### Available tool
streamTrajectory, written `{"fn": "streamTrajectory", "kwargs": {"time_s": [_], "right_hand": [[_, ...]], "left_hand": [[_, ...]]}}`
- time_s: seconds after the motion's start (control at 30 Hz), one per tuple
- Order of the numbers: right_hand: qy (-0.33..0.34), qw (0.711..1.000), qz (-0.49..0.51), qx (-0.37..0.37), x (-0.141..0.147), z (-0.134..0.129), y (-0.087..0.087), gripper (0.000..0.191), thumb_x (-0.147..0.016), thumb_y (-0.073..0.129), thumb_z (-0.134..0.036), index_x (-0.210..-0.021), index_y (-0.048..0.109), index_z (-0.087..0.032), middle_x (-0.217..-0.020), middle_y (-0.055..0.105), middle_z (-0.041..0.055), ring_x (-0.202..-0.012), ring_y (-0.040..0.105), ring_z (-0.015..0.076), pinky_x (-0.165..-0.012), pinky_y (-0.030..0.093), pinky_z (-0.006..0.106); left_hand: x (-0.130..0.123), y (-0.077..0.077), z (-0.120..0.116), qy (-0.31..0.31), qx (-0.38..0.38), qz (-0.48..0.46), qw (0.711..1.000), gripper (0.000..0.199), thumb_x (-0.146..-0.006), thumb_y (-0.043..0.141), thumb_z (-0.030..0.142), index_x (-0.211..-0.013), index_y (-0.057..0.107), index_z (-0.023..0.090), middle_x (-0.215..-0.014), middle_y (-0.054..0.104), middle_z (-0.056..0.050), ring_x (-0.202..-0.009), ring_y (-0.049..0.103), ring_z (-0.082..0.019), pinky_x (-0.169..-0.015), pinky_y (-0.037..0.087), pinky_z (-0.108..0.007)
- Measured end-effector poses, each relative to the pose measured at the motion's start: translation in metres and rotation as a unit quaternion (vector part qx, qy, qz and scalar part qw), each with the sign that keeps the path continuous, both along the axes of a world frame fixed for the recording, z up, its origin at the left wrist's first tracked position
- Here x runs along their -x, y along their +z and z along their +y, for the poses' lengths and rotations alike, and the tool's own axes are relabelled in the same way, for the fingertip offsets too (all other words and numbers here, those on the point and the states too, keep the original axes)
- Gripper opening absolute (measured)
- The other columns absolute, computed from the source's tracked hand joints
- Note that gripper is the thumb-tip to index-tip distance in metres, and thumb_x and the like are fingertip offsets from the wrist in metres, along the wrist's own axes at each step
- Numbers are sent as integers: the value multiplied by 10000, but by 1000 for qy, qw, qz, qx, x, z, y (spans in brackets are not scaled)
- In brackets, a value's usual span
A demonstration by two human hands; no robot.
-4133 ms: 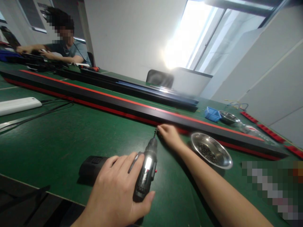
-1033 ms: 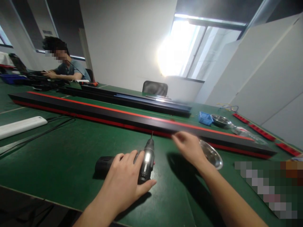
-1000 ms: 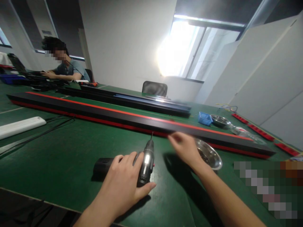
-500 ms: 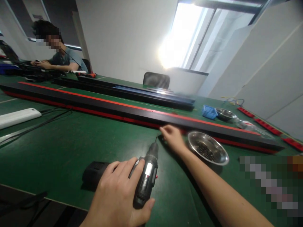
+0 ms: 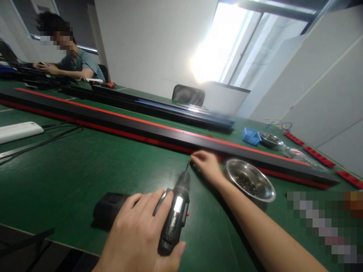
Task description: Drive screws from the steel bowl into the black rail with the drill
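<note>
My left hand (image 5: 144, 223) is wrapped round a black power drill (image 5: 173, 215), which lies on its side with its bit pointing away from me. My right hand (image 5: 204, 163) is closed in a pinch at the tip of the bit, beside the near edge of a long black bar with red strips (image 5: 136, 126). What its fingertips hold is too small to make out. Right of that hand stands a steel bowl (image 5: 251, 179) with small dark pieces inside. The drill's black battery base (image 5: 109, 209) shows left of my left hand.
Across the green table (image 5: 70, 162) lie more dark bars (image 5: 159, 109). A blue basket (image 5: 251, 136) and a second bowl (image 5: 270, 139) stand at the right rear. A white device (image 5: 19, 132) with cables is at left. A person (image 5: 79, 66) sits at the far left.
The view has shifted slightly. Both hands keep nearly the same places, with my right fingertips still at the drill bit.
</note>
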State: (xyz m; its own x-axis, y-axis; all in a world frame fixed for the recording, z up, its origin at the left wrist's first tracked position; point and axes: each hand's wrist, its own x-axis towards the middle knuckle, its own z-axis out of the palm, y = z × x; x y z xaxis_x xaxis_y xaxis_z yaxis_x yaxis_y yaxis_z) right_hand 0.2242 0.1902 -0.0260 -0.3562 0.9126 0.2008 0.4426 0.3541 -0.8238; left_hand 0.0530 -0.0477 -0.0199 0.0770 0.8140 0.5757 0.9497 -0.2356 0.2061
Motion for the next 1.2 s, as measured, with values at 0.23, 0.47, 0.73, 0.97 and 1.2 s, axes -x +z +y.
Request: {"fn": "streamTrajectory", "kwargs": {"time_s": [0.23, 0.47, 0.73, 0.97, 1.2], "right_hand": [[9, 1000, -15, 2, -2, 0, -1, 350, -906, 661, -476, -925, 728, -134, -807, 737, 78, -617, 620, 161, -597, 474, 287], [42, 999, -32, -3, -5, -1, 3, 368, -947, 595, -499, -854, 689, -155, -723, 674, 37, -623, 597, 159, -599, 446, 275], [59, 997, -38, -15, -6, 0, 1, 349, -972, 555, -478, -878, 673, -164, -771, 682, 38, -660, 595, 163, -630, 448, 286], [57, 997, -51, -29, -6, 1, 0, 349, -972, 552, -472, -893, 695, -163, -815, 715, 58, -707, 618, 182, -663, 453, 301], [69, 995, -61, -35, -4, 2, -1, 342, -985, 538, -448, -883, 705, -168, -844, 738, 68, -769, 653, 201, -722, 462, 316]], "left_hand": [[0, 0, 0, 1, -6, -3, 1000, 647, -681, 690, 447, -1275, 658, 196, -1247, 709, -62, -1031, 631, -287, -965, 383, -443], [1, 0, -1, -2, -1, -7, 1000, 647, -678, 686, 441, -1281, 652, 211, -1247, 703, -56, -1039, 630, -286, -962, 383, -442], [0, 0, -1, -6, 1, -5, 1000, 629, -714, 658, 448, -1295, 643, 209, -1264, 695, -64, -1074, 630, -290, -981, 384, -448], [1, -1, -1, -7, 14, -12, 1000, 625, -725, 659, 448, -1308, 635, 224, -1280, 688, -50, -1101, 629, -285, -999, 381, -450], [1, -1, 1, -10, 14, -7, 1000, 634, -725, 659, 448, -1319, 628, 228, -1289, 682, -48, -1093, 621, -286, -1002, 373, -456]]}}
